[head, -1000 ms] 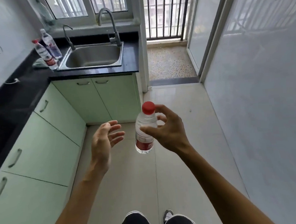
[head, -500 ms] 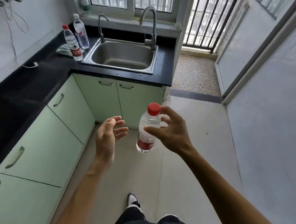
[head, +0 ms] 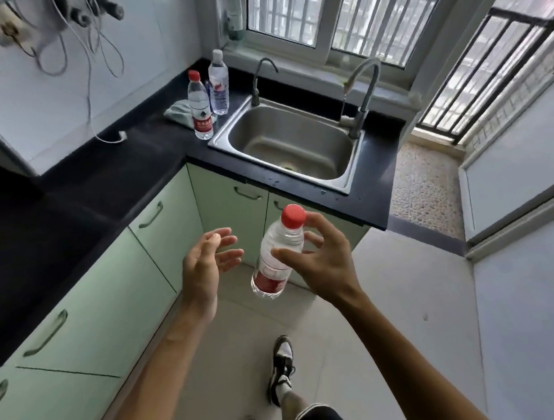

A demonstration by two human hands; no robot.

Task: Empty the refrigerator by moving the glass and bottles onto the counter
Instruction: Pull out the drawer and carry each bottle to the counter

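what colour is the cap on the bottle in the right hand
Red. The cap tops the bottle the right hand holds, head view.

Clear plastic bottle (head: 277,259), brushed steel sink (head: 289,143), matt black counter (head: 103,186).

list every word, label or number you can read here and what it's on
Nothing here can be read as words.
Held bottle, in the right hand: red label, print too blurred to read.
Red-capped bottle on the counter: red label with white marks, too small to read.
White-capped bottle beside it: label with a red patch, too blurred to read.
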